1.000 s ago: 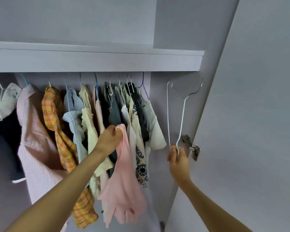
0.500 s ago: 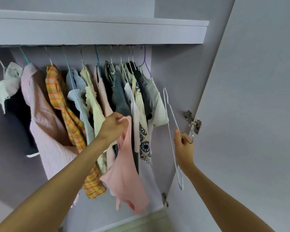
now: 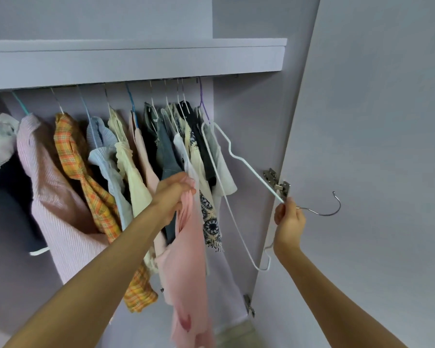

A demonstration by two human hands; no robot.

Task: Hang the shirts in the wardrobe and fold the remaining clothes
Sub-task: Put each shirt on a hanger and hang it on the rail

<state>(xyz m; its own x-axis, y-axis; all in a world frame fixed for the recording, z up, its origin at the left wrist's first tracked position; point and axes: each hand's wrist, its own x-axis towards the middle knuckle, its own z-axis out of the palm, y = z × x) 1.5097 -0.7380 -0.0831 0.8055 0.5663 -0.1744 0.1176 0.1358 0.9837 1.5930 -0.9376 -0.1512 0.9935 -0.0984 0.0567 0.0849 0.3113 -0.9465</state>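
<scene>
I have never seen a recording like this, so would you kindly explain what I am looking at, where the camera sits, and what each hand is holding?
There is no machine here: these are a person's two bare arms, filmed by a wide-angle camera worn on the head and looking into an open wardrobe. The left hand grips a pink shirt by its top edge, so it dangles in front of the clothes already hanging under the shelf. The right hand pinches an empty white wire hanger near its neck, turned sideways with its metal hook pointing right, toward the door. The shirt is not yet on the hanger.
</scene>
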